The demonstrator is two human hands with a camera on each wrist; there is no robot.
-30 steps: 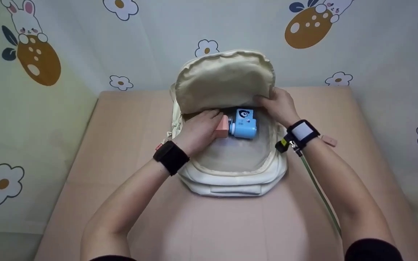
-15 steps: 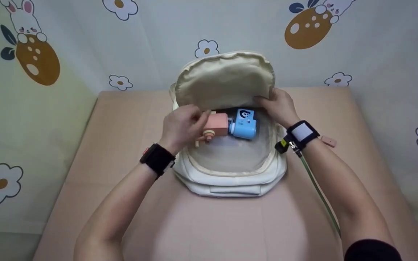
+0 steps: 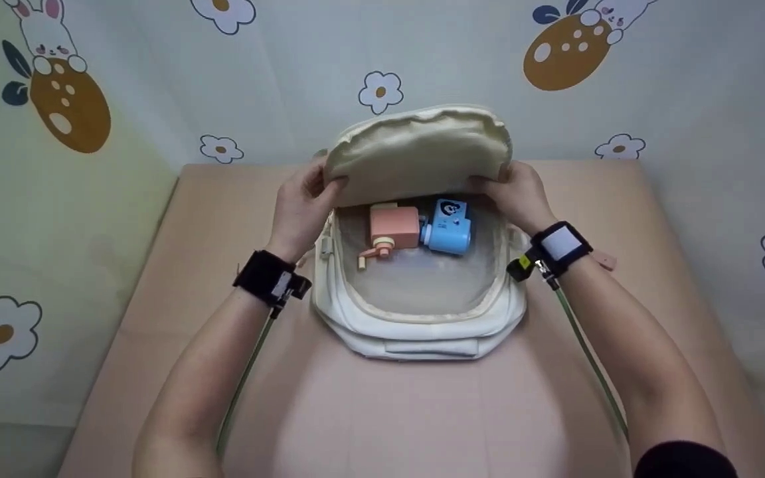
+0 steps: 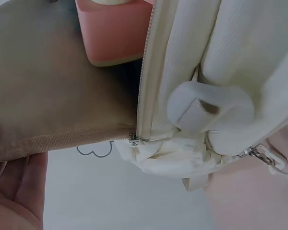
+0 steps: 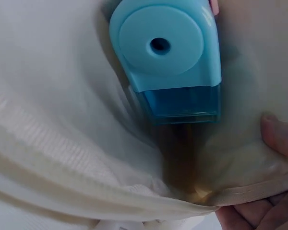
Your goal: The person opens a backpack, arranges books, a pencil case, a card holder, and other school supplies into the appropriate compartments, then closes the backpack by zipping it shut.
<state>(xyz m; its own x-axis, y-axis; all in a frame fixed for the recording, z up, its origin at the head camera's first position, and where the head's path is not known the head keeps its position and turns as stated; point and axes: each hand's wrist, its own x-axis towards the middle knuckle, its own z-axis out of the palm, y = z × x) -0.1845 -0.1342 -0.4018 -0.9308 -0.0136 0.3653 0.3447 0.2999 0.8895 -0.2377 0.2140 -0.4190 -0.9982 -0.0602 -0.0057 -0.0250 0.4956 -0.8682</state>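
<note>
The right wrist view shows a round hole in the light blue plastic box [image 5: 175, 74], hidden from the head view, while the left wrist view shows a metal zip slider [image 4: 134, 140]. Left hand [image 3: 299, 212] and right hand [image 3: 523, 199] each pinch an edge of the raised cream fabric flap [image 3: 422, 159]. Inside the cream-white fabric backpack [image 3: 429, 336], the pink plastic cranked box [image 3: 394, 227] sits just beside the blue one; lining shows before both, and the beige-pink counter [image 3: 416, 415] spreads either side

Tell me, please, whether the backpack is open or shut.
The backpack is open: the left hand and right hand hold its flap up; a pink sharpener and blue sharpener show inside.
</note>
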